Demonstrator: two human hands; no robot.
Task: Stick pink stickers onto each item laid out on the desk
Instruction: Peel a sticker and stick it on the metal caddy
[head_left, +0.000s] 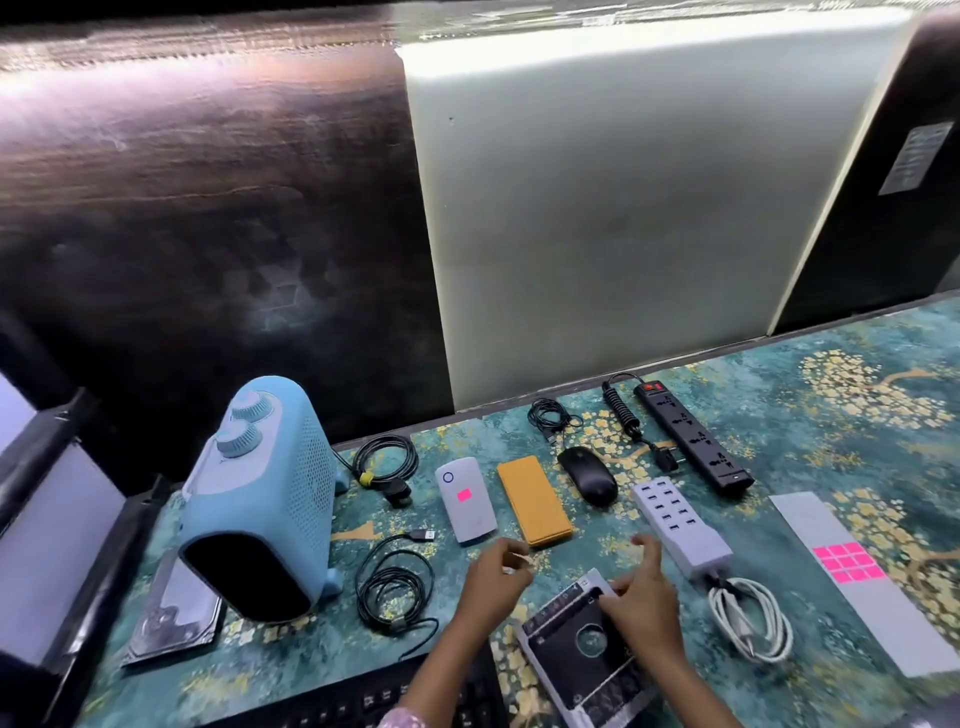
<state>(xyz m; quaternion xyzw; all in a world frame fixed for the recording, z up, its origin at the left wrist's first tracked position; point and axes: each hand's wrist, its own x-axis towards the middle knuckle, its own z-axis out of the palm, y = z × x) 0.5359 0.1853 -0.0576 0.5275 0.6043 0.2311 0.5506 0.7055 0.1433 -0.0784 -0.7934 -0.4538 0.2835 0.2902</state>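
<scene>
A grey backing strip (893, 623) with a block of pink stickers (849, 564) lies at the right of the desk. One pink sticker shows on the white power bank (470, 512). My right hand (641, 592) lies on the far end of a grey-and-black drive caddy (587, 654), with the fingers gripping its top corner. My left hand (491, 574) hovers just left of the caddy with thumb and fingers pinched together; no pink shows between them. No sticker is visible on the orange power bank (535, 501), the black mouse (589, 475) or the white multi-port charger (680, 519).
A blue fan heater (260, 499) stands at the left with a bare hard drive (174, 618) beside it. Black cables (395, 587) lie in coils, and there is a black power strip (696, 431), a white cable (753, 618) and a keyboard (363, 701) at the front edge.
</scene>
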